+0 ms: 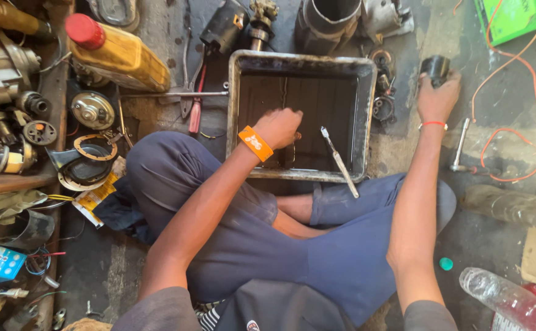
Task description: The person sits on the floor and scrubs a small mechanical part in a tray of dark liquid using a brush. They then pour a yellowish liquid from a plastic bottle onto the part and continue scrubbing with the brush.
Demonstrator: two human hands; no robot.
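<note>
Meanwhile, the left hand [278,127] dips, fist closed, into the grimy rectangular metal tray [236,110]; the right hand [437,95] clasps a dark cylindrical part [434,65].

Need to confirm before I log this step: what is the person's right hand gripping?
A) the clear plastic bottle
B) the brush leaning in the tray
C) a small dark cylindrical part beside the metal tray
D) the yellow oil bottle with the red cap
C: the right hand closes round a small dark cylindrical part just outside the metal tray, while the left hand is inside the tray.
</note>
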